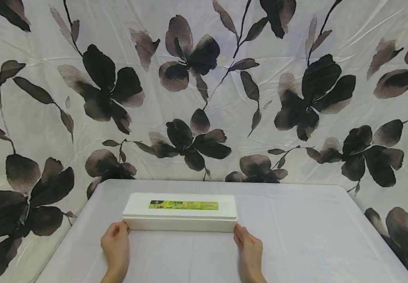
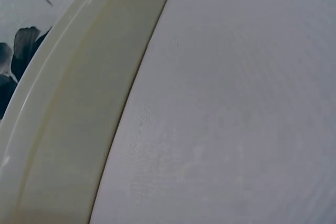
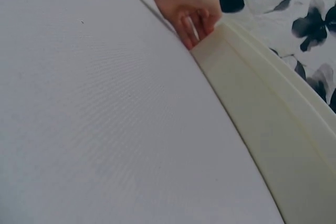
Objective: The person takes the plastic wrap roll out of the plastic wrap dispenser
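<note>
Now both hands, left (image 1: 116, 244) and right (image 1: 249, 247), touch the white box's (image 1: 180, 216) ends, fingers relaxed; floral cloth (image 1: 204, 90) hangs behind.

Box label (image 1: 183, 205) print too small; forearms cut off below.

In front of me a white cloth covers the worktop (image 1: 296, 236). Behind it hangs a pale curtain (image 1: 225, 98) printed with dark flowers and leaves.
</note>
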Available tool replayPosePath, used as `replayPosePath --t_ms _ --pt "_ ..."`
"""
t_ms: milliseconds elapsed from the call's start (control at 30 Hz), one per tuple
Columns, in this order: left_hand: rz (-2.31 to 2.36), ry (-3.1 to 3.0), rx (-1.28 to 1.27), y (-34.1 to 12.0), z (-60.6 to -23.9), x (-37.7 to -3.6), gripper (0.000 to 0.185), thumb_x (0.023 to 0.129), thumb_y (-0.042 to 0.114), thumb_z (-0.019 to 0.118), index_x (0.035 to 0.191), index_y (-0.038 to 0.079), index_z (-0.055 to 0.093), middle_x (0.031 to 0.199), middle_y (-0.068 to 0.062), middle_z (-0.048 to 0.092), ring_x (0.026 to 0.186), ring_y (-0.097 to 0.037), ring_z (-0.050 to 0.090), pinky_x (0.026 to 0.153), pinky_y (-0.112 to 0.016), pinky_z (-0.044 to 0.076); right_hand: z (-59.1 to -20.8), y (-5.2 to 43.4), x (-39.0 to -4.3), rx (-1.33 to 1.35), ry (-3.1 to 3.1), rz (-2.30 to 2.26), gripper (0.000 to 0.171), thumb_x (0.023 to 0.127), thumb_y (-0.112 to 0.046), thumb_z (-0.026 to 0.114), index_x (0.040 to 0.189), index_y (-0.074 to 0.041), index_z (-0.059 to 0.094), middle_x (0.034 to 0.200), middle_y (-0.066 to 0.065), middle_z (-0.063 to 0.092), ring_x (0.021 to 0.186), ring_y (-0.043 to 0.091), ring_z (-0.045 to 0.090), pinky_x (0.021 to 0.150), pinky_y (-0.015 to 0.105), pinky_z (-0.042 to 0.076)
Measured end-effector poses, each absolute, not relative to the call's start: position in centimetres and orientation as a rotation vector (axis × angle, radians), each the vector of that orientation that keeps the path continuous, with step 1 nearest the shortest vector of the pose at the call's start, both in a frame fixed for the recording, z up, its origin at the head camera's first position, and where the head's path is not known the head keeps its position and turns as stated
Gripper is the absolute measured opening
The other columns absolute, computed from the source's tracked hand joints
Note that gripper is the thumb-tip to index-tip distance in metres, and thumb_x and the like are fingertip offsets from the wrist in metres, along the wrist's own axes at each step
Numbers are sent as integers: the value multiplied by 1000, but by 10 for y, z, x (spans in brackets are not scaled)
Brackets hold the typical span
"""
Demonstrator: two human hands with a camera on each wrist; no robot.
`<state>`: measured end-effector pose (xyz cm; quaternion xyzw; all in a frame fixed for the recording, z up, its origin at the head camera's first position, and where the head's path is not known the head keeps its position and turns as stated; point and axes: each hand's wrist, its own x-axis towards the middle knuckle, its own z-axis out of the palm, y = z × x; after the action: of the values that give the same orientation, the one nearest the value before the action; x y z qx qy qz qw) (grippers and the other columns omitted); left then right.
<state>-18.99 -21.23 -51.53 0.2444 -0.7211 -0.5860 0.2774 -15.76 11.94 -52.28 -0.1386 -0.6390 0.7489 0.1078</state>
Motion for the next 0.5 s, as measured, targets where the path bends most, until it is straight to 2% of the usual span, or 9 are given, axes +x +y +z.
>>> replayPosePath --t_ms 500 --pt "-1637 -1934 612 -192 -511 -183 20 96 2 51 93 -11 65 103 -28 67 75 9 61 70 -12 52 -515 142 -154 -465 -1882 2194 42 107 -15 40 127 19 53 127 32 55 119 34 58 88 28 53"
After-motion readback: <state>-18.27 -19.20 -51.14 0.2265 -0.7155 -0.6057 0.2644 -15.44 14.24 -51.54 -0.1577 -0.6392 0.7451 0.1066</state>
